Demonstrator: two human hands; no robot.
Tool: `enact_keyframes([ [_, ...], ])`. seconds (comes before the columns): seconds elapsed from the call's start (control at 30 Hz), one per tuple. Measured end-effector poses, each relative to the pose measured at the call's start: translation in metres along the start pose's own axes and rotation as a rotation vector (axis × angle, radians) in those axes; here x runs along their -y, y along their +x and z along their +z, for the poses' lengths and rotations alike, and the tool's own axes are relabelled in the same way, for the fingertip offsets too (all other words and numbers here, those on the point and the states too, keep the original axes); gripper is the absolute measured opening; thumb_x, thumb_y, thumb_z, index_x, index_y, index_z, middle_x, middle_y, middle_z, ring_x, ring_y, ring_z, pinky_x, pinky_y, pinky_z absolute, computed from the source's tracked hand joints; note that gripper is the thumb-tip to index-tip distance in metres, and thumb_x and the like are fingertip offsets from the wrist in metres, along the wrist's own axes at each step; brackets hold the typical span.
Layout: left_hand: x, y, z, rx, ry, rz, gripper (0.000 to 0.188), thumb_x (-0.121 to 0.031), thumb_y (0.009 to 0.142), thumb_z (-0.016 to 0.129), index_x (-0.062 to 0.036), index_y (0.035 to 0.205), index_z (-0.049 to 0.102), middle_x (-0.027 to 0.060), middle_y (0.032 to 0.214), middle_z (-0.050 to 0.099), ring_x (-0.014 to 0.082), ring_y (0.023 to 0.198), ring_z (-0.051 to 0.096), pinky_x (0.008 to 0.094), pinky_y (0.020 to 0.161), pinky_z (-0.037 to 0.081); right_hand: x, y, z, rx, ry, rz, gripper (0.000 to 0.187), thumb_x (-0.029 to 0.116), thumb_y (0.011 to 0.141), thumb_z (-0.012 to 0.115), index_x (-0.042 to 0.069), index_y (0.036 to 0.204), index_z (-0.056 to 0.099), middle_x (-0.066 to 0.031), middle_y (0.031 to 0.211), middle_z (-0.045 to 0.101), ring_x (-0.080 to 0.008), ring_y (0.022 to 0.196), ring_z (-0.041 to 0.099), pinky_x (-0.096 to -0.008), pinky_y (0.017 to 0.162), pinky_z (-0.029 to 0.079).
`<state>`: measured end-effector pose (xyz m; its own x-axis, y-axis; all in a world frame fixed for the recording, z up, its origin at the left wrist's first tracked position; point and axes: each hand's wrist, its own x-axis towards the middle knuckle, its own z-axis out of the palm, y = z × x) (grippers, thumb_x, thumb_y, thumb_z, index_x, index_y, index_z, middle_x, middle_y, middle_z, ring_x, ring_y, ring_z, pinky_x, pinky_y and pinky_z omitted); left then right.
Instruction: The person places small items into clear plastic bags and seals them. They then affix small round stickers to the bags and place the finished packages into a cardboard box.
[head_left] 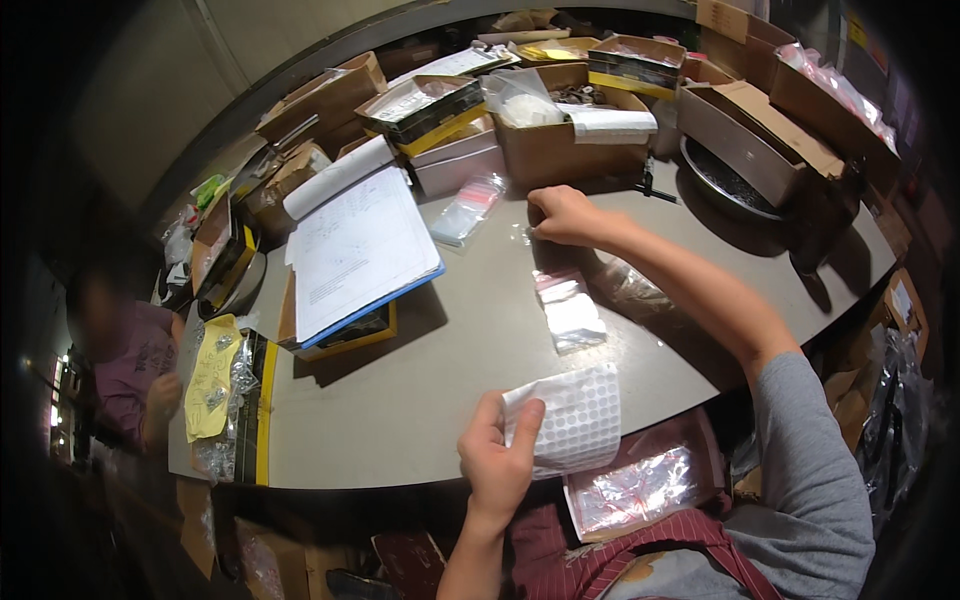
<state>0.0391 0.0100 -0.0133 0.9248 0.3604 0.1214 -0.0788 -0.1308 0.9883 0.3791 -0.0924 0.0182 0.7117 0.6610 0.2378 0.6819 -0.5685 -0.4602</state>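
My left hand (500, 455) grips a white sheet of round grey stickers (575, 425) at its left edge, thumb on top, over the table's front edge. My right hand (565, 215) reaches far across the table with its fingers curled together. Whatever is in those fingers is too small or hidden to make out. Just beside its fingertips lie small clear pieces (520, 234). Between my hands rests a stack of clear zip bags (572, 310). Another bundle of zip bags (468, 210) with red strips lies left of my right hand.
A clipboard with papers (360, 255) leans on a box at the left. Cartons (570, 150) line the back, with a round black pan (735, 180) at the right. A box of small bagged parts (245, 410) stands front left. Another person (130, 360) is beyond it.
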Motion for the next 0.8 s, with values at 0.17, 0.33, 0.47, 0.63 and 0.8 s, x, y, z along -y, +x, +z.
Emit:
enact_keyframes([
  [0.17, 0.003, -0.002, 0.003, -0.082, -0.113, 0.054, 0.023, -0.018, 0.095, 0.074, 0.0026, 0.099, 0.066, -0.0021, 0.069, 0.054, 0.0048, 0.064, 0.045, 0.0237, 0.056, 0.037, 0.011, 0.016, -0.02, 0.292, -0.263, 0.254, 0.045, 0.029, 0.075, 0.078, -0.001, 0.107, 0.068, -0.0217, 0.096, 0.072, -0.0375, 0.098, 0.07, -0.0452, 0.084, 0.055],
  [0.33, 0.003, 0.0, 0.005, -0.04, -0.09, 0.096, 0.021, -0.017, 0.096, 0.073, 0.003, 0.1, 0.066, -0.0017, 0.07, 0.056, 0.0049, 0.065, 0.046, 0.0239, 0.057, 0.038, -0.032, -0.006, -0.038, 0.311, -0.002, 0.249, 0.038, 0.029, 0.081, 0.081, 0.001, 0.105, 0.069, -0.0136, 0.092, 0.071, -0.026, 0.093, 0.067, -0.0373, 0.081, 0.052],
  [0.47, -0.003, 0.0, 0.001, 0.022, -0.063, 0.011, 0.016, -0.005, 0.098, 0.066, 0.0042, 0.11, 0.063, 0.0035, 0.099, 0.068, 0.0069, 0.087, 0.06, 0.0218, 0.079, 0.048, -0.046, -0.042, -0.054, 0.204, 0.404, 0.272, 0.02, 0.015, 0.085, 0.075, 0.001, 0.095, 0.065, -0.0071, 0.09, 0.07, -0.0132, 0.082, 0.061, -0.0297, 0.073, 0.047],
  [0.63, -0.004, -0.001, 0.005, -0.028, -0.104, 0.103, 0.017, -0.01, 0.096, 0.071, 0.0046, 0.102, 0.065, 0.003, 0.085, 0.068, 0.0067, 0.079, 0.058, 0.0231, 0.07, 0.047, -0.034, -0.105, -0.091, 0.243, 0.91, 0.174, 0.019, 0.006, 0.086, 0.071, 0.0, 0.102, 0.062, -0.0074, 0.091, 0.071, -0.0107, 0.08, 0.063, -0.0248, 0.073, 0.049],
  [0.8, -0.009, -0.005, 0.005, -0.032, -0.196, 0.078, 0.018, -0.01, 0.097, 0.069, 0.004, 0.108, 0.064, 0.0028, 0.095, 0.068, 0.0063, 0.084, 0.06, 0.0209, 0.076, 0.047, -0.013, -0.174, -0.109, 0.444, 0.45, 0.209, 0.048, 0.018, 0.084, 0.08, 0.002, 0.125, 0.06, -0.0113, 0.097, 0.071, -0.019, 0.089, 0.067, -0.0325, 0.079, 0.052],
])
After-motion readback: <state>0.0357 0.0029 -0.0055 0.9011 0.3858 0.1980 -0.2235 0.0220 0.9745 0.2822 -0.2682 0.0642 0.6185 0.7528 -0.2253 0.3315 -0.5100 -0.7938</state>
